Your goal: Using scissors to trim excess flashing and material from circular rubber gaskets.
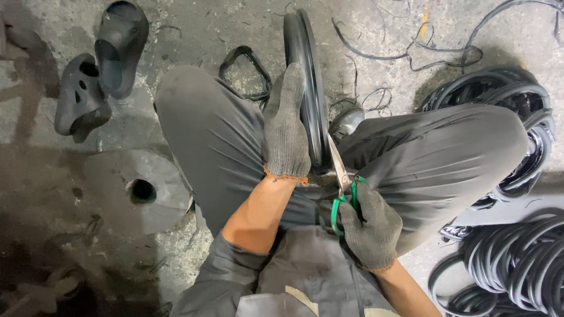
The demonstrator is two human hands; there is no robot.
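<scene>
Grey knit gloves cover both hands. Nearest the camera, the right hand (370,226) has its fingers curled through the green handles of one pair of scissors (341,188), whose steel blades point up and away and meet the near edge of a black rubber ring (308,88). The left hand (286,126) lies flat against the ring's left side, fingers pressed together and pointing away. The single ring stands on edge between the person's knees, dark, glossy and narrow, its far rim reaching the concrete floor (223,29). Thin black rubber trimmings (376,56) lie scattered beyond it. At far left sit two black clogs (100,64), with a round grey disc (135,188) with a centre hole nearer. Two heaps of black rings (517,111) lie at the right; their number cannot be counted.
</scene>
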